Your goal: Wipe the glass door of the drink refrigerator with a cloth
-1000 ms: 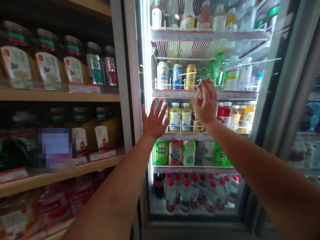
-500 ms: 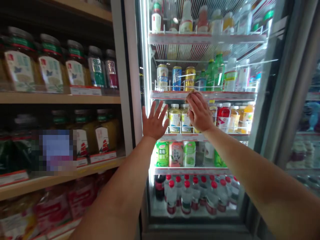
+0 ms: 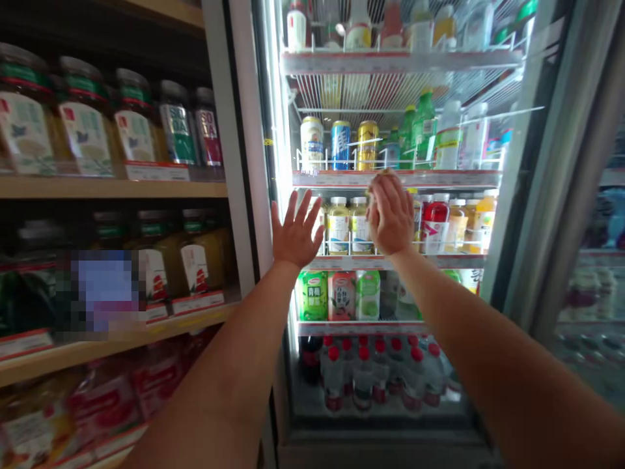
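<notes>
My left hand [image 3: 296,236] lies with fingers spread on the glass door [image 3: 381,425] of a lit drinks fridge, near the door's left edge. To its right, my right hand [image 3: 393,221] presses a crumpled brownish cloth [image 3: 387,173] to the same glass. Most of the cloth is hidden under the palm and fingers; only its top and left edge show. Behind the glass, near my hands, stand pale yellow juice bottles [image 3: 338,227], with a blue can [image 3: 340,146] on the shelf above.
Wooden shelves [image 3: 112,187] with large jars [image 3: 88,124] stand on the left. Inside the fridge are green bottles [image 3: 424,127], drink cartons [image 3: 312,296] and red-capped bottles [image 3: 364,381] at the bottom. A metal door frame [image 3: 576,195] runs along the right.
My right hand with the cloth has slid slightly right across the glass. My left hand stays in its spot. The whole view has shifted a little.
</notes>
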Demonstrator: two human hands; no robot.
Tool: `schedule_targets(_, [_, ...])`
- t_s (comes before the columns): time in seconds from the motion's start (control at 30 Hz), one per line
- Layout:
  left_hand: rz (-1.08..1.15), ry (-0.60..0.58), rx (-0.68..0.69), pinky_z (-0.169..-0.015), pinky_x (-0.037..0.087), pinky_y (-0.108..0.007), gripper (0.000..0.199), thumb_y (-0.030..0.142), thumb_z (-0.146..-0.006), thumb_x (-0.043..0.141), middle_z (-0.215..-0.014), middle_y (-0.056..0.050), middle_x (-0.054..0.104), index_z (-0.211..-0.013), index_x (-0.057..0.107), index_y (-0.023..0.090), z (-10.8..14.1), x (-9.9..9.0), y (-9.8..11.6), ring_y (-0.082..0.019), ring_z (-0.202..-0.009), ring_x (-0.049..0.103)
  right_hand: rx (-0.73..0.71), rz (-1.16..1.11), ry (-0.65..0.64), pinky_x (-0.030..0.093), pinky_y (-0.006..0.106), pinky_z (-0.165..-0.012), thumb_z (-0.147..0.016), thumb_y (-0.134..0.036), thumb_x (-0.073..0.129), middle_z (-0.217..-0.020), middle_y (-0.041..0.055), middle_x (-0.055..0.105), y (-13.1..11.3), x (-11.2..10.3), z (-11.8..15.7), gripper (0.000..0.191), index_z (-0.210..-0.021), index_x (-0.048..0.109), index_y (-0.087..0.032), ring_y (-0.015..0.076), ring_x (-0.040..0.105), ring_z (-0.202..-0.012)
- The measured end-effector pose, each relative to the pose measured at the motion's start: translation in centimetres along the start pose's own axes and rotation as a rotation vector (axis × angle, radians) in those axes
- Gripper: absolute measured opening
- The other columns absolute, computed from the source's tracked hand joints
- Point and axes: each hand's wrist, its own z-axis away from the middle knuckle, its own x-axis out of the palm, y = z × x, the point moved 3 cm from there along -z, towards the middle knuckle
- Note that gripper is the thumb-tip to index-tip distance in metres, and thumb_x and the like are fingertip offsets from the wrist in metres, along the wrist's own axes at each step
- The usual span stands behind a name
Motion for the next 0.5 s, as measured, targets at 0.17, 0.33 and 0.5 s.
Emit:
schedule_targets(0.17, [-0.019, 0.002, 0.005, -0.127, -0.010, -0.056, 0.059, 0.037, -0.101, 0.046, -0.166, -0.005, 0.030, -0.159, 0.037, 0.026, 0.0, 0.0, 0.1, -0.028, -0.158, 0.015, -0.185, -0.031, -0.086, 0.032, 0.054, -0.125, -0.101, -0.026, 0.040, -0.161, 0.0077, 0.044, -0.6, 0.3, 0.4, 0.062, -0.162, 0.030, -0.025, 0.0285, 0.030, -0.154])
schedule_targets(0.33, [-0.021, -0.010, -0.007, -0.128, -0.010, -0.055, 0.060, 0.039, -0.101, 0.045, -0.167, -0.003, 0.029, -0.159, 0.035, 0.029, 0.0, 0.2, 0.0, -0.026, -0.158, 0.014, -0.366, -0.116, -0.220, 0.028, 0.052, -0.127, -0.101, -0.025, 0.042, -0.161, 0.0038, 0.045, -1.3, 0.7, 1.2, 0.060, -0.161, 0.032, -0.029, 0.0258, 0.033, -0.153])
schedule_targets(0.5, [-0.011, -0.049, -0.027, -0.128, -0.010, -0.057, 0.060, 0.037, -0.101, 0.044, -0.168, -0.003, 0.028, -0.160, 0.033, 0.029, 0.0, 0.1, 0.1, -0.026, -0.159, 0.011, -0.079, -0.085, -0.005, 0.026, 0.058, -0.127, -0.103, -0.026, 0.035, -0.162, 0.0056, 0.041, -0.4, 0.5, 1.2, 0.059, -0.162, 0.031, -0.027, 0.0306, 0.029, -0.155])
